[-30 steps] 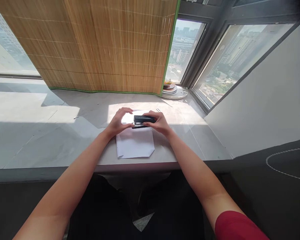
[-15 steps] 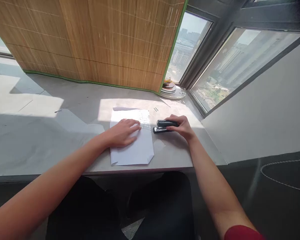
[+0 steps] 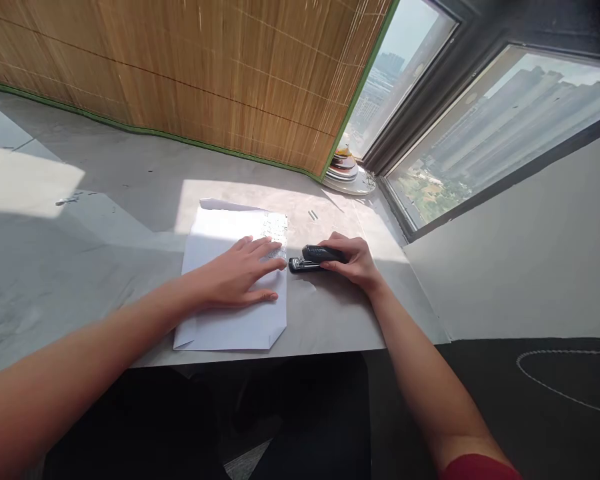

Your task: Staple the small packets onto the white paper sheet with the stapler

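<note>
A stack of white paper (image 3: 235, 327) lies on the counter, its corners partly folded or curled. Many small staples (image 3: 276, 227) line its upper right part. My left hand (image 3: 240, 270) rests flat on the paper, fingers spread, with fingertips by the stapled area. In my right hand (image 3: 353, 260) is a black stapler (image 3: 310, 255), gripped from its rear end. The stapler's jaws are apart, and its front end sits just beside the right edge of the paper. I cannot tell how many sheets there are.
Two strips of staples (image 3: 313, 215) lie on the grey counter (image 3: 130, 247) beyond the stapler. Plates (image 3: 344, 172) are stacked in the window corner. A bamboo blind (image 3: 205, 73) hangs behind. More small bits (image 3: 70, 199) lie at the left. A white wall (image 3: 505, 247) closes the right side.
My right hand has brought the stapler closer to the paper's right edge. My left hand's fingers have spread wider on the paper. The camera view has tilted and shifted.
</note>
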`<action>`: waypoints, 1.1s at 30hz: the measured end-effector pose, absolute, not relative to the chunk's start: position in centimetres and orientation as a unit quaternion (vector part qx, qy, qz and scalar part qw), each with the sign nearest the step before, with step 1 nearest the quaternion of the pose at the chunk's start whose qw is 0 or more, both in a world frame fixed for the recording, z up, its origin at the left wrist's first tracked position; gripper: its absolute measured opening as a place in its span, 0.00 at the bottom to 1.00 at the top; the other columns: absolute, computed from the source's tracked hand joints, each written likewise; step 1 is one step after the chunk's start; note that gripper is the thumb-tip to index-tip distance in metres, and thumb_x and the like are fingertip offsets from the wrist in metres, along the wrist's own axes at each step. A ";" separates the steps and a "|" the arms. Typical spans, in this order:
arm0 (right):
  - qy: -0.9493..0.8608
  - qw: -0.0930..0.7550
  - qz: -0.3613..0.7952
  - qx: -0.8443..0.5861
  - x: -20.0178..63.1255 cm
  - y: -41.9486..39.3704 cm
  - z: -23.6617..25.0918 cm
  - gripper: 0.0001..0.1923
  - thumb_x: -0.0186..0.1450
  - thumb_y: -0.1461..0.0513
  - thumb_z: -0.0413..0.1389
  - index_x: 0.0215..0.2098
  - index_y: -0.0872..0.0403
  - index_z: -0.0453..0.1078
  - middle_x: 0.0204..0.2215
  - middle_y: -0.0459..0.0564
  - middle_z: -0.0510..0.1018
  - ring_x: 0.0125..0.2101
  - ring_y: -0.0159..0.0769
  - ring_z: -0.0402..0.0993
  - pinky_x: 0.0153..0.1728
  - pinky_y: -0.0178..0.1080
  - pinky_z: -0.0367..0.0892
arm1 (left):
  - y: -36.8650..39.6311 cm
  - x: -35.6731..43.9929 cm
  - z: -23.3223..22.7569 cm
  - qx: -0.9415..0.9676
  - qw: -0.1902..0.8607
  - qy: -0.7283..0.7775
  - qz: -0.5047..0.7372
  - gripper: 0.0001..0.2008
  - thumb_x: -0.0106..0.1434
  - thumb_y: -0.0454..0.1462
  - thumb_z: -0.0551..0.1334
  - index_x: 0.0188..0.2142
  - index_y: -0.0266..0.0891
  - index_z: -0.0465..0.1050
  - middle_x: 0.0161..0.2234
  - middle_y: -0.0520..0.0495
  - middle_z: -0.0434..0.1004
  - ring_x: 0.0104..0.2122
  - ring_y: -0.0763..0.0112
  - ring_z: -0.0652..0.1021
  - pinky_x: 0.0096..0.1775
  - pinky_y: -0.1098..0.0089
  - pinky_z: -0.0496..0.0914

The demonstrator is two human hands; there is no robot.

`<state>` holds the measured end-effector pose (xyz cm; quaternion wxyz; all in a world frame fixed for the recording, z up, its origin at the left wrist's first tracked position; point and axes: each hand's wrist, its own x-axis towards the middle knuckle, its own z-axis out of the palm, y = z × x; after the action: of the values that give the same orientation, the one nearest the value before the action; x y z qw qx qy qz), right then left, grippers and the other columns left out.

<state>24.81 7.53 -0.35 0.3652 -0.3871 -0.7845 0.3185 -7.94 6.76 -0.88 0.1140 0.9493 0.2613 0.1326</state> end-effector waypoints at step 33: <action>-0.834 0.338 0.291 -0.326 23.1 6.6 0.1 0.17 0.65 0.52 0.69 0.50 0.50 0.83 0.32 0.50 0.81 0.32 0.36 0.72 0.31 0.39 0.67 | 7.2 -7.7 -0.7 0.936 0.076 0.308 0.155 0.16 0.74 0.46 0.57 0.56 0.47 0.75 0.66 0.37 0.66 0.63 0.44 0.68 0.58 0.44 0.64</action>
<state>23.06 6.62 0.12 0.3378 -0.3255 -0.8338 0.2910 -7.69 7.17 -0.75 0.0757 0.9357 0.3078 0.1551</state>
